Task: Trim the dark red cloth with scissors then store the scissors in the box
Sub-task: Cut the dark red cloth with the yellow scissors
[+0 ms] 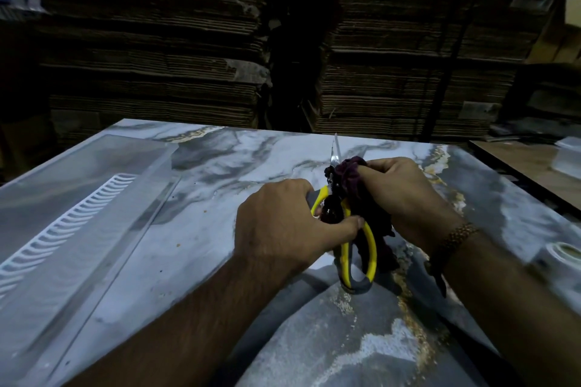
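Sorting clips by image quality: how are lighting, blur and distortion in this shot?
Head view: dim overall, cardboard stacks nearly black; table edges bow from the wide lens; clear box smeared at left; left hand, right hand, scissors and cloth moderately sharp.

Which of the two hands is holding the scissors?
The left hand grips the yellow-and-grey-handled scissors; the right hand, with a beaded bracelet, holds the bunched dark red cloth.

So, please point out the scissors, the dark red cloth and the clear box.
scissors (372, 242), head view, on the yellow handle loop.
dark red cloth (347, 171), head view, on the bunched top part.
clear box (91, 198), head view, on its near long wall.
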A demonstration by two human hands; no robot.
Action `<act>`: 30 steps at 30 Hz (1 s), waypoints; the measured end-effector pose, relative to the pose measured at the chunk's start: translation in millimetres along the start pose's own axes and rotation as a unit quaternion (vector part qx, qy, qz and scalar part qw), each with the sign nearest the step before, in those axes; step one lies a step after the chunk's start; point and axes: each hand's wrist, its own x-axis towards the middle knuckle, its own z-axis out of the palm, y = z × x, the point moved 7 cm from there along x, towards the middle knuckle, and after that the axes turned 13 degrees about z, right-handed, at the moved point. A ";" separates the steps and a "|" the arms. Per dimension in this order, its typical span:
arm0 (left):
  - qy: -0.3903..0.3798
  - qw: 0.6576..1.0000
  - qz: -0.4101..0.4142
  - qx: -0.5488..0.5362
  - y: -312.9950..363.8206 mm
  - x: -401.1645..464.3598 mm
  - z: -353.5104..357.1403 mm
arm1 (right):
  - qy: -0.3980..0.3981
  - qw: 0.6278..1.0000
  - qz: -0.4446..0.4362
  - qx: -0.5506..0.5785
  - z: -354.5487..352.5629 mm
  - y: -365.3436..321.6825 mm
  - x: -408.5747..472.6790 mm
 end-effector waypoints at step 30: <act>0.003 1.000 -0.007 0.002 -3.0 1.1 1.4 | -0.055 0.994 0.033 0.084 6.1 3.6 -1.3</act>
